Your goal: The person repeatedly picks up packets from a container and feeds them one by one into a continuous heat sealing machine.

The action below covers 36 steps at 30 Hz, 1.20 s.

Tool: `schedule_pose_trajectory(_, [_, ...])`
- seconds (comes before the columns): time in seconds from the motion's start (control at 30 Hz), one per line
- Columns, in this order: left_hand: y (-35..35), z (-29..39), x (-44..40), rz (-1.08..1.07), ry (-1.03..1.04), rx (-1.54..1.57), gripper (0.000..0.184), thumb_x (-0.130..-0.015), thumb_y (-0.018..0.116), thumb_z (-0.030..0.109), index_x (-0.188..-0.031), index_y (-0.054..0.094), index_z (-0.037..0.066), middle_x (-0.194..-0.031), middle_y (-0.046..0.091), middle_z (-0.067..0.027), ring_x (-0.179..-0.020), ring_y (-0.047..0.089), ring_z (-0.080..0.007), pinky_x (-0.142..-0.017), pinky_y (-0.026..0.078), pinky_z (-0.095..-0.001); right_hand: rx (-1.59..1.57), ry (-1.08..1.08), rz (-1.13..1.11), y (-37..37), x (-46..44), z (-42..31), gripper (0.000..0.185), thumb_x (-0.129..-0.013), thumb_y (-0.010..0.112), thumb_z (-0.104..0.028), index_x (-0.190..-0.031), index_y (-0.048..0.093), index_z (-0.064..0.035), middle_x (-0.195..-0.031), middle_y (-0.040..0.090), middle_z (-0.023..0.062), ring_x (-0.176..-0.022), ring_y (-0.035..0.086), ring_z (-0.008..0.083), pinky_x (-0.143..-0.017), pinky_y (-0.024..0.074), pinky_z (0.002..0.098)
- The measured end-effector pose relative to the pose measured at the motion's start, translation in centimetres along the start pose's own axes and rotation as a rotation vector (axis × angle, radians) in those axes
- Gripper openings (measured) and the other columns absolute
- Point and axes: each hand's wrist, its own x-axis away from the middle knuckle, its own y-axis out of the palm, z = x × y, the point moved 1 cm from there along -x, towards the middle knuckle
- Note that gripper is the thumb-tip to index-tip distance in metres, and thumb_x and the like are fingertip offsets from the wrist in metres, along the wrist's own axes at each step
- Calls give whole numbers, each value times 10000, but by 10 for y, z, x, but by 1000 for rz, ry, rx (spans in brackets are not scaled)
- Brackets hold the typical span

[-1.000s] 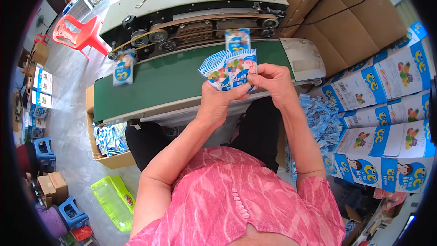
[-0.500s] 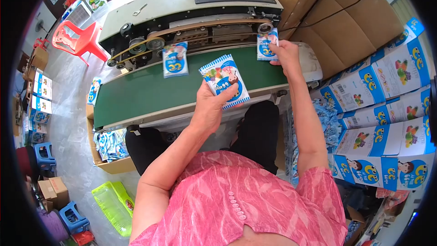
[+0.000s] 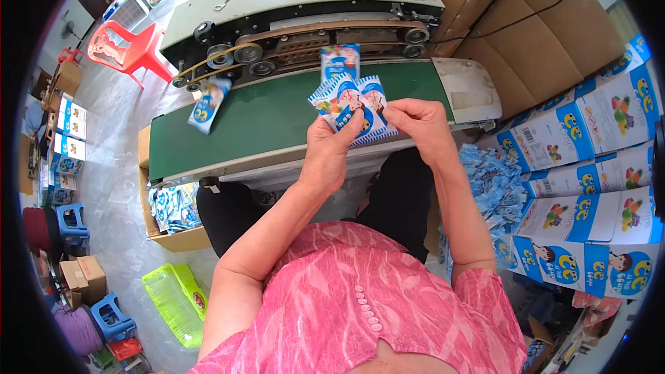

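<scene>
Several blue-and-white printed packets are fanned out in my left hand, its thumb pressed on the front one. My right hand pinches the right edge of another packet in the same fan. Just behind them, one packet stands at the sealing machine, over the green conveyor belt. Farther left, a tilted packet is on the belt near the pulleys.
An open carton of packets sits below the belt's left end. Blue packets are heaped at the right, beside printed cartons. A green basket lies on the floor; a red chair stands at the back left.
My right hand has left the packet at the machine and come back to the fan in my left hand. The packets on the belt have moved left, and the one at the far-left end is gone.
</scene>
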Motion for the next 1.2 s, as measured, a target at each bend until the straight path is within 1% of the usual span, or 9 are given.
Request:
schedule_pose_trajectory(0.2, [4,-2,-1,-24,-95,22,167,-890,629,76,-1053,610,49,-998,653,-19,-887,623,-94,-788,518,-267,-94,-89,24,-1,9,10,229,-887,630,-157,-1041,654,11,-870,677,29,-769,626,82,-661,503,225])
schedule_pose_trajectory(0.4, [3,1,-1,-8,-91,-64,154,-891,629,85,-1039,613,48,-996,658,-28,-855,630,-96,-769,529,-287,-150,92,561,-86,-19,30,146,-881,617,-121,-967,664,-13,-842,673,45,-701,641,97,-569,545,254])
schedule_pose_trajectory(0.57, [3,-3,1,-22,-16,-115,158,-885,620,79,-1038,610,41,-1001,660,-36,-872,631,-105,-786,525,-289,-79,143,574,-108,-62,32,145,-879,606,-116,-960,664,-11,-825,667,40,-682,638,99,-553,543,247])
schedule_pose_trajectory(0.7, [2,4,2,-39,-107,72,169,-873,609,63,-1039,610,34,-1012,662,-48,-896,627,-107,-801,510,-277,145,70,497,-87,-78,30,163,-868,618,-121,-966,667,0,-823,663,35,-694,630,98,-568,534,247])
schedule_pose_trajectory(0.8, [5,13,1,-13,-102,62,199,-861,601,58,-1057,605,21,-972,670,-50,-896,621,-104,-811,493,-269,438,-124,531,-65,-55,9,200,-851,643,-137,-985,672,9,-823,659,32,-720,620,96,-579,511,237])
schedule_pose_trajectory(0.87, [4,11,-3,-34,-106,18,214,-860,609,64,-1070,603,21,-1008,654,-49,-886,615,-100,-808,489,-262,113,-16,170,-39,-25,-6,238,-840,664,-161,-1003,673,13,-831,665,36,-735,607,90,-583,488,226])
schedule_pose_trajectory(0.9, [4,8,-6,-62,-110,-23,230,-859,618,70,-1084,601,21,-1043,638,-47,-876,608,-97,-805,484,-255,112,-13,172,-25,-12,-5,238,-840,664,-161,-1003,673,13,-831,665,36,-735,607,90,-583,488,226])
schedule_pose_trajectory(0.97, [7,1,-8,-98,-119,-62,247,-858,627,76,-1097,599,20,-1078,622,-46,-866,602,-93,-803,479,-248,-36,-49,-60,-3,6,-5,237,-841,671,-182,-983,673,8,-838,670,38,-707,602,75,-575,488,215])
schedule_pose_trajectory(1.2, [9,-6,0,-124,43,-365,351,-819,692,80,-1156,594,66,-1296,437,-21,-1011,513,-126,-836,453,-244,-84,100,416,-89,-15,18,181,-845,670,-148,-963,661,-11,-818,672,43,-636,608,82,-533,502,202])
